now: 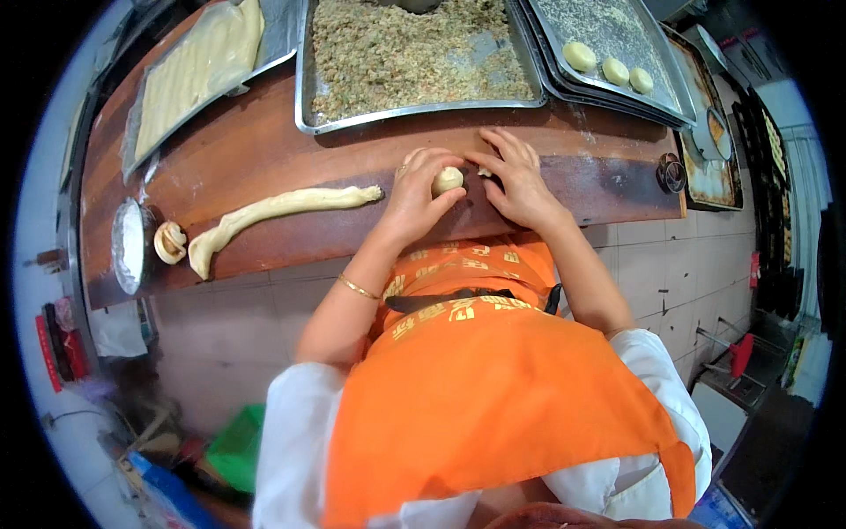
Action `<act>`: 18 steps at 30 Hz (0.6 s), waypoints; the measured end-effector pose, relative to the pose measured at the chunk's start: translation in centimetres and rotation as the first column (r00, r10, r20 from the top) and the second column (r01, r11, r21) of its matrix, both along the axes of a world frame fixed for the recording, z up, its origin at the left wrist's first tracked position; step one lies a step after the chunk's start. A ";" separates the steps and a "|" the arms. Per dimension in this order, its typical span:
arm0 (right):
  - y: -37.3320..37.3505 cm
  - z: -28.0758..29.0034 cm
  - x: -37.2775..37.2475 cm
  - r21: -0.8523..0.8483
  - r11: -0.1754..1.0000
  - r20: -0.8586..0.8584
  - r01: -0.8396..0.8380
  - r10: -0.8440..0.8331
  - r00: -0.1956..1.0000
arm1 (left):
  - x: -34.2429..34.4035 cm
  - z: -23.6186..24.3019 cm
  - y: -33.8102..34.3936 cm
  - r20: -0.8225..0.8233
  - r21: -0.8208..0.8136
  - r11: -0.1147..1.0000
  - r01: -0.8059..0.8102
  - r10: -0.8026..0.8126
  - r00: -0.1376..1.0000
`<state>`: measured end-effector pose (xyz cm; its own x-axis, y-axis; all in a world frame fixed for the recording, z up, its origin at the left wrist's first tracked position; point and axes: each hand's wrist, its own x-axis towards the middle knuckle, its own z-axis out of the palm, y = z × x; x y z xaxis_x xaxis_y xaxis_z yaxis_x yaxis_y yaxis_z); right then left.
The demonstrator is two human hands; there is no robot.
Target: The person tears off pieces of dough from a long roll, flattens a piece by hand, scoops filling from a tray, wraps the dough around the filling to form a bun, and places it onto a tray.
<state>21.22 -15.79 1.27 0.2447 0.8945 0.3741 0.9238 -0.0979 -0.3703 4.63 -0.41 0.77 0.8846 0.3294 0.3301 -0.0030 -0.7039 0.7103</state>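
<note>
On the wooden table, a small round ball of pale dough (448, 181) sits in the curve of my left hand (412, 196), with the thumb and fingers closed round it. Close by on the right, my right hand (522, 182) has its thumb and forefinger about a small scrap of dough (484, 172), mostly hidden by the fingers. The other fingers of that hand reach forward over the table. A long rope of dough (286, 210) lies to the left of my left hand, its ragged end toward my wrist.
A metal tray of chopped filling (423, 115) stands ahead. Far right, stacked trays hold a floured tray (608, 35) with three dough rounds (615, 71). Dough strips (198, 75) lie on a tray at far left. A flour bowl (129, 245) and a coiled brown-and-cream piece (169, 242) sit near left.
</note>
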 end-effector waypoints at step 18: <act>-4.9 1.5 2.8 0.305 0.876 -0.304 0.373 -0.282 0.910 | 6.5 1.7 1.4 -0.375 0.443 0.858 0.259 -0.085 0.923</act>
